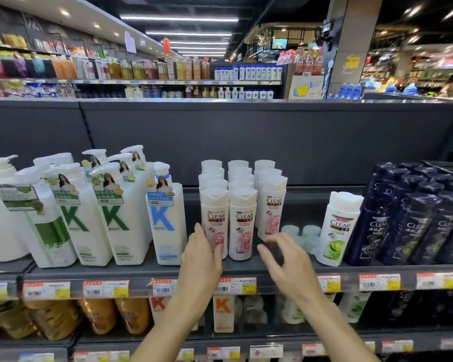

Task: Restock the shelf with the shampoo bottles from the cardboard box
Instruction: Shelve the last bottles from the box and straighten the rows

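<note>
Both hands reach onto the shelf [246, 270], and neither holds anything. My left hand [202, 254] lies flat, fingers straight, against the front-left pink bottle [215, 226] at about 11 o'clock from centre. My right hand [285, 257] hovers spread and blurred, fingers loosely bent, just in front of the third pink column [271, 205], which sits further back than the other two. No cardboard box is in view, so I cannot tell where the remaining stock is.

The step in hand looks like facing up the pink rows. To do it well, I would steady the front-left bottle with the flat hand and draw the third column forward until its front bottle lines up with its neighbours, labels outward. These bottles are tall and narrow, so pushing low on the body should keep them from toppling into the row behind.

At 3 o'clock of the pink group stands a single green-label bottle [336, 231], with low pale caps [302, 232] in the gap between. Dark bottles [416, 220] fill the far right; white pump bottles [115, 212] stand at 9 o'clock. Price tags [236, 286] line the shelf edge, with orange bottles [55, 317] on the shelf below. Beyond the dark backboard lies a lit supermarket aisle.
</note>
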